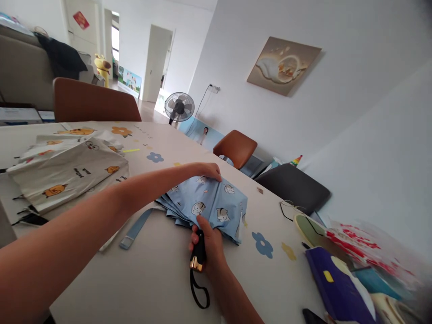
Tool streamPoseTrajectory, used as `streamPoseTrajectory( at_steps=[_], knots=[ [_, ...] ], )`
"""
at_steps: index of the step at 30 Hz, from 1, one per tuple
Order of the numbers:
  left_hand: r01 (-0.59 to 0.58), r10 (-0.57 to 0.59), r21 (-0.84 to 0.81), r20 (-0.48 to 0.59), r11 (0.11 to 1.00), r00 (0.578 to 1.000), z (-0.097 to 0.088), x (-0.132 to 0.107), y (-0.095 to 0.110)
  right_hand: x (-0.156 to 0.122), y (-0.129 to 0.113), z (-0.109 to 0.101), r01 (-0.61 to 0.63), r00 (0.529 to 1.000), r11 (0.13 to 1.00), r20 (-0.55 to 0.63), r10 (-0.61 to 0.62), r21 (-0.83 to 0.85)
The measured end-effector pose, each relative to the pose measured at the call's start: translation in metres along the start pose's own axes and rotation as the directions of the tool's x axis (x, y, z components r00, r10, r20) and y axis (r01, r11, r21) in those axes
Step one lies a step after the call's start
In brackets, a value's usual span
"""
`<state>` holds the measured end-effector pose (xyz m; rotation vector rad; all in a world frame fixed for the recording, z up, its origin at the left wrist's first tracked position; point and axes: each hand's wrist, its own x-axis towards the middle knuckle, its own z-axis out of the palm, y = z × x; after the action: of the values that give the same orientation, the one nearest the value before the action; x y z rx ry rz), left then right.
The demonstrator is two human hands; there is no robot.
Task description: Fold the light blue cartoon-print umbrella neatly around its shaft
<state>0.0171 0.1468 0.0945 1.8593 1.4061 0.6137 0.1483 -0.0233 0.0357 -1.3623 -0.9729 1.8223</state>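
Note:
A light blue folding umbrella (209, 198) with cartoon animal prints lies loosely folded on the table, its canopy in pleats. My right hand (213, 240) is closed round its black handle (199, 249), thumb up against the canopy. The handle has a gold end and a black wrist loop (199, 294). At the far edge of the canopy, my left hand (211, 170) pinches the fabric; its fingertips are partly hidden. A blue closing strap (137, 229) sticks out to the left. Left of my forearm rests a second umbrella (72, 171), cream with yellow ducks, partly covered by the arm.
The white table (162, 279) carries flower prints. To the right are glasses (286, 210), a purple packet (337, 283), a red-and-white plastic bag (364, 245) and a dark phone-like object (312, 316). Chairs (96, 101) stand around, and a fan (179, 107) is behind.

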Motion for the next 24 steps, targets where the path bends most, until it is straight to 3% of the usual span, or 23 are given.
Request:
streamPoseTrajectory(
  at_steps=[3,7,17,24],
  knots=[
    [0.035,-0.035,-0.056,0.012,0.998,0.999,0.005,0.008,-0.006,0.004,-0.001,-0.002,-0.036,0.999,0.999,0.004,0.036,0.018],
    [0.078,-0.085,-0.093,-0.078,0.993,0.993,0.015,0.010,-0.016,0.008,-0.002,-0.005,-0.056,0.998,0.993,0.017,0.054,0.106],
    [0.040,-0.089,-0.171,-0.287,0.984,0.954,0.035,-0.002,-0.051,0.004,-0.008,-0.006,-0.064,0.997,0.985,0.055,0.056,0.163],
    [0.003,-0.029,-0.133,-0.198,0.991,0.980,0.030,0.002,-0.057,0.004,-0.010,-0.006,-0.106,0.994,0.992,0.038,0.104,0.063]
  ],
)
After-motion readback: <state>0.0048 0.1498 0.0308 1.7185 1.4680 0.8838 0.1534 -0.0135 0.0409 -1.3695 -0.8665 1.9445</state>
